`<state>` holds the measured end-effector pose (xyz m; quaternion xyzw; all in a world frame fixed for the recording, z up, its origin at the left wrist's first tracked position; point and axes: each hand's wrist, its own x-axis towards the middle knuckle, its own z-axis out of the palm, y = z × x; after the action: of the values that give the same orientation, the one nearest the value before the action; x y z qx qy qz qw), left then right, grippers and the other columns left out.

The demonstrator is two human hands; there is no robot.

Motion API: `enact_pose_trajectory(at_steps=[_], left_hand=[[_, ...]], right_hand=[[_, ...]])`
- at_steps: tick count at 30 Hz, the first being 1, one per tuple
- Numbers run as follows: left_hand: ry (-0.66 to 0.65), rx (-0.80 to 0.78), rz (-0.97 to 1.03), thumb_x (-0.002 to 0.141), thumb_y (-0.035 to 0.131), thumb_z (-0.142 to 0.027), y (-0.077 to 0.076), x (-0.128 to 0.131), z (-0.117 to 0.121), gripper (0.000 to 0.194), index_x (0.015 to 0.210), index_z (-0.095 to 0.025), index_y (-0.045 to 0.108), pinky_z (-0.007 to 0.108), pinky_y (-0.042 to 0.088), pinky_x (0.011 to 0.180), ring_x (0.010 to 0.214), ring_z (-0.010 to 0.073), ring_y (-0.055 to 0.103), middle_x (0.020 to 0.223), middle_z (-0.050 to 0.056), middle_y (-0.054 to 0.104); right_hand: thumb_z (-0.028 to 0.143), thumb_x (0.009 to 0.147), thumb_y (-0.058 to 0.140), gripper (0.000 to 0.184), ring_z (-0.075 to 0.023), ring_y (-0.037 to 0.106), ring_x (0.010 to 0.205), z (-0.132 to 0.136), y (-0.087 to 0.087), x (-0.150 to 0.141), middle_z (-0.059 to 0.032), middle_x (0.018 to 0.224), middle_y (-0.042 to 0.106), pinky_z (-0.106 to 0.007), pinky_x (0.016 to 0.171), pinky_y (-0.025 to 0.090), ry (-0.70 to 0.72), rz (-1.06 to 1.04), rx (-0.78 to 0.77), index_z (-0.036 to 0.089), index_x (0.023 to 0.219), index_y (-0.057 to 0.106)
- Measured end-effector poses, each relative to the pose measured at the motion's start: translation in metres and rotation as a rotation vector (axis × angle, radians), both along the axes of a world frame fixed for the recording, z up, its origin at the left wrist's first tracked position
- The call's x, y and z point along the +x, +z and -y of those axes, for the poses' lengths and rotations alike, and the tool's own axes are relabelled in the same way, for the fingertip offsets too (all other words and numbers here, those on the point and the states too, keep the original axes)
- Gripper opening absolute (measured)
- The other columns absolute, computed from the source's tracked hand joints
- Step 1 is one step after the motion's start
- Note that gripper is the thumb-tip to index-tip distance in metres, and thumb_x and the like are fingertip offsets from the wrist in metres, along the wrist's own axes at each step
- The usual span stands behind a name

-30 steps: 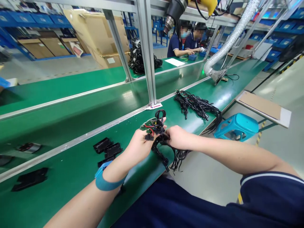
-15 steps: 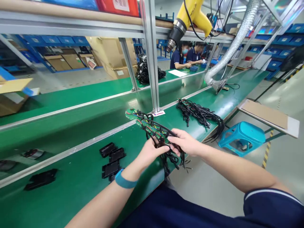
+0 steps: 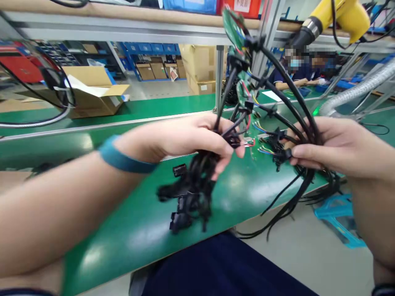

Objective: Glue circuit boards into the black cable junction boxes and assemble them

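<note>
My left hand [image 3: 212,139] is closed round a bundle of black cables [image 3: 200,176], whose looped ends hang below it, blurred. Green circuit boards [image 3: 233,31] with coloured wires rise above that hand, joined to the cables. My right hand [image 3: 327,144] is closed on several black cables [image 3: 285,113] that arch over from the boards; loose ends dangle beneath it. Bare coloured wire tips [image 3: 266,151] stick out by its fingers. Black plastic housings [image 3: 180,220] lie on the green bench [image 3: 138,230], partly hidden behind the hanging cables.
A metal frame [image 3: 138,31] crosses above the bench, with a yellow heat gun [image 3: 348,18] at upper right and a silver duct [image 3: 361,88] below it. An open cardboard box [image 3: 92,92] stands on the far bench. A blue stool [image 3: 339,218] is at right. Two people sit beyond.
Both hands have come up with the boards and cables and moved apart, the right hand drawing several cables to the right. The view has turned left.
</note>
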<state>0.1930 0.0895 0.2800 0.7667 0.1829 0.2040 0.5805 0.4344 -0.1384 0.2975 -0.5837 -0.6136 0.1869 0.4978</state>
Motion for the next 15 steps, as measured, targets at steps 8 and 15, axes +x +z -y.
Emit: enact_pose_trajectory(at_steps=[8,15], left_hand=[[0.136,1.254,-0.757,0.088,0.044,-0.021,0.010,-0.116,-0.016,0.036,0.112,-0.005,0.068,0.049,0.047,0.090,0.087,0.0230,0.066,0.078,0.003,0.059],[0.144,1.461,-1.171,0.084,0.036,0.003,-0.155,-0.199,0.021,0.064,0.145,-0.012,0.047,0.039,0.045,0.065,0.076,0.0262,0.060,0.082,0.013,0.062]], right_hand=[[0.018,0.089,0.058,0.050,-0.0171,0.065,0.080,-0.072,-0.035,-0.035,-0.0026,0.094,0.071,-0.030,0.073,0.051,0.154,0.918,-0.091,0.029,0.137,0.058],[0.002,0.086,0.047,0.033,-0.0262,0.072,0.084,-0.094,-0.165,-0.053,-0.0148,0.086,0.073,-0.030,0.070,0.049,0.086,1.297,-0.743,0.011,0.112,0.065]])
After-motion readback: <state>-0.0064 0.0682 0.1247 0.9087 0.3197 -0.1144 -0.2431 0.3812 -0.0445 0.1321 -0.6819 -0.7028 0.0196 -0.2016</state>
